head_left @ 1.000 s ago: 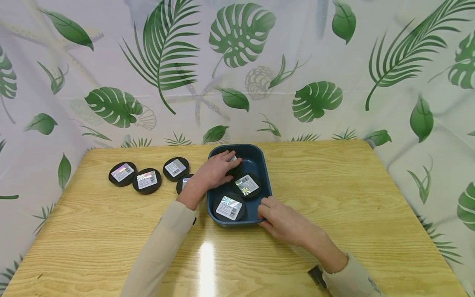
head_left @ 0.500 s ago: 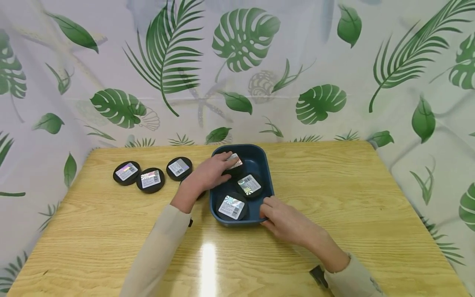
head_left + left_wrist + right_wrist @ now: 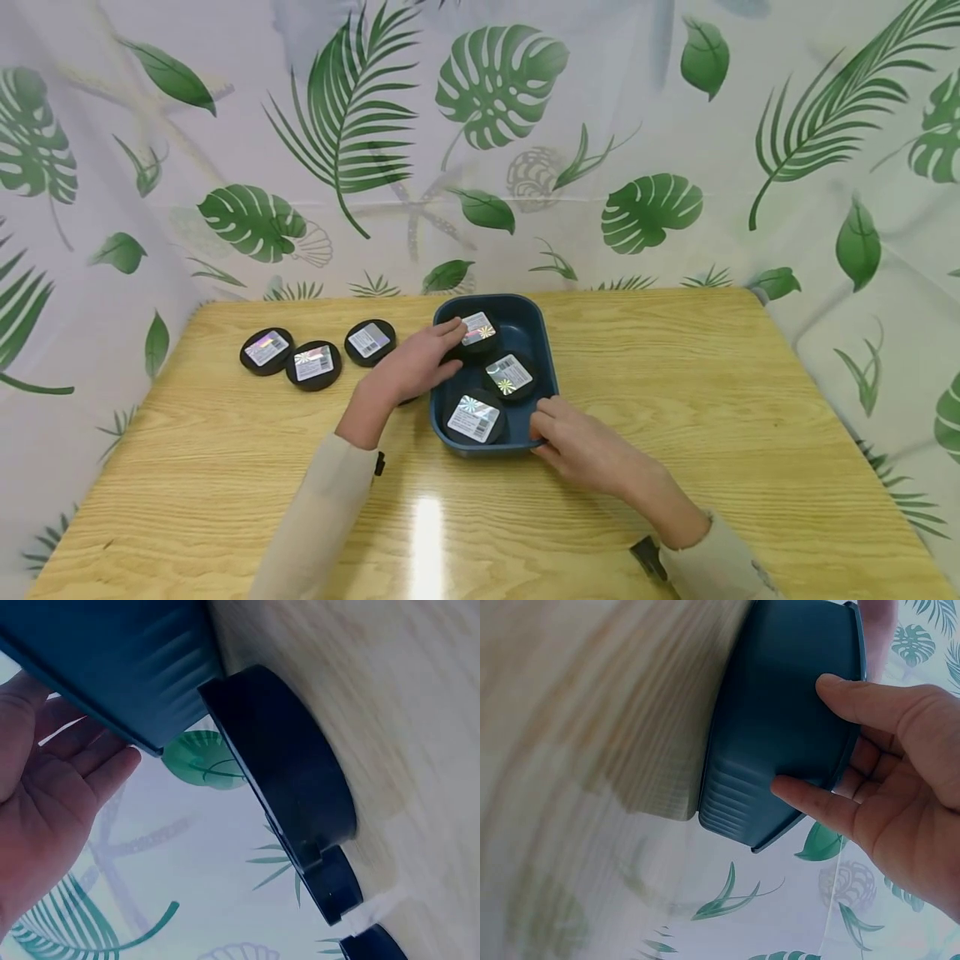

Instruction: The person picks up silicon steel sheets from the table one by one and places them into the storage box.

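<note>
A dark blue bin holds three round black discs with silvery labels: one at the back, one in the middle and one at the front. Over the bin's left rim reaches my left hand, its fingertips at the back disc's edge, its fingers loosely extended in the left wrist view. My right hand grips the bin's front right corner, thumb and fingers on both sides of the rim in the right wrist view.
Left of the bin, more black discs lie on the wooden table: a far-left disc, one beside it, and another nearer the bin. One more is mostly hidden under my left hand. A leaf-patterned cloth hangs behind.
My left hand has drawn back leftward from the back disc, uncovering more of its label. My right hand stays on the bin's corner. The whole view has shifted slightly.
</note>
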A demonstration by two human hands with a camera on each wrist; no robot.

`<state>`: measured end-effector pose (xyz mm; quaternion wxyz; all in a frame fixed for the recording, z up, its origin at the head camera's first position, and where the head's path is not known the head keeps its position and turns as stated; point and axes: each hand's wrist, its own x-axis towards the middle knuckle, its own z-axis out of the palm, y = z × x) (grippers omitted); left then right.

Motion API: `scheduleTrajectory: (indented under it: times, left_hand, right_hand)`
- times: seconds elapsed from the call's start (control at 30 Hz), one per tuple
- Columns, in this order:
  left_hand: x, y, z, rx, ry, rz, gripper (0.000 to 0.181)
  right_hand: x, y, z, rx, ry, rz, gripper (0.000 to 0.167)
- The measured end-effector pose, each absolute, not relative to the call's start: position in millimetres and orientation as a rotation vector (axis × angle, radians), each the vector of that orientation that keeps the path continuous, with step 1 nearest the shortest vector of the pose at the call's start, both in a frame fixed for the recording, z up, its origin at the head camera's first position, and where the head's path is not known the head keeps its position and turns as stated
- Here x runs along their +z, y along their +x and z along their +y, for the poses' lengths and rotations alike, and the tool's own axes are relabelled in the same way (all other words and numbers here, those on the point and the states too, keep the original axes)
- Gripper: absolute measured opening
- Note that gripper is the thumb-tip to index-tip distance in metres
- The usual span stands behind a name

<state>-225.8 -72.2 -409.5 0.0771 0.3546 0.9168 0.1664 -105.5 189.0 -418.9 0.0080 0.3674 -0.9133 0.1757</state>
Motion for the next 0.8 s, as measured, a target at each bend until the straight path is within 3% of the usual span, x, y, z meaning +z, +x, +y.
scheduleTrajectory:
  times: [0.8]
  left_hand:
    - [-405.2,-194.4,-92.4,0.738,0.988,2.815,0.051]
  right_hand:
    - [-433.3,-103.4,188.3,0.529,1.127,-2.823,0.02]
